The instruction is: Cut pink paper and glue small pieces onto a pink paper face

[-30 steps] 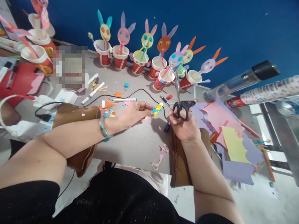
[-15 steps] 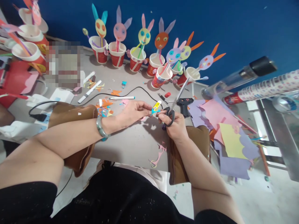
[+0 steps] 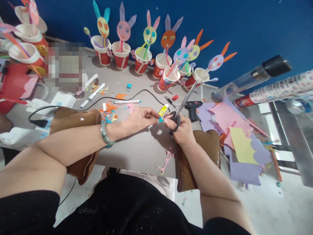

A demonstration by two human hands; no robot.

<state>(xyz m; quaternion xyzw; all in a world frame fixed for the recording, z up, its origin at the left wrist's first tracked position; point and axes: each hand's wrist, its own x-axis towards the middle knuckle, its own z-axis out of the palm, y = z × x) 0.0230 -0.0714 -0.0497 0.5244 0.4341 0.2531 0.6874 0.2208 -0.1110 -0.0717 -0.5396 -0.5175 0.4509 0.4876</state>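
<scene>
My left hand [image 3: 141, 118] pinches the edge of a small blue paper piece [image 3: 160, 120]. Opposite it, the thumb and finger of my right hand [image 3: 183, 130] meet the same piece. Scissors [image 3: 176, 120] with black handles hang on the fingers of my right hand, their blades pointing up and away. Just beyond the blue piece is a small white tube-like item with a yellow label [image 3: 163, 110]; whether it rests on the table or is touched, I cannot tell. Paper scraps [image 3: 110, 112] and a white marker [image 3: 127, 102] lie beyond my left hand.
Red paper cups [image 3: 144, 62] with rabbit faces line the blue wall. A black glue gun [image 3: 194, 110] and coloured paper sheets [image 3: 244, 143] lie right. Brown cushions [image 3: 204, 160] sit under both arms. A black cable [image 3: 117, 99] crosses the table. Clear tubes [image 3: 251, 78] stand far right.
The blue piece has shifted slightly down and left, and my right fingers have come closer to my left ones. The scissors have moved a little left and down with my right hand.
</scene>
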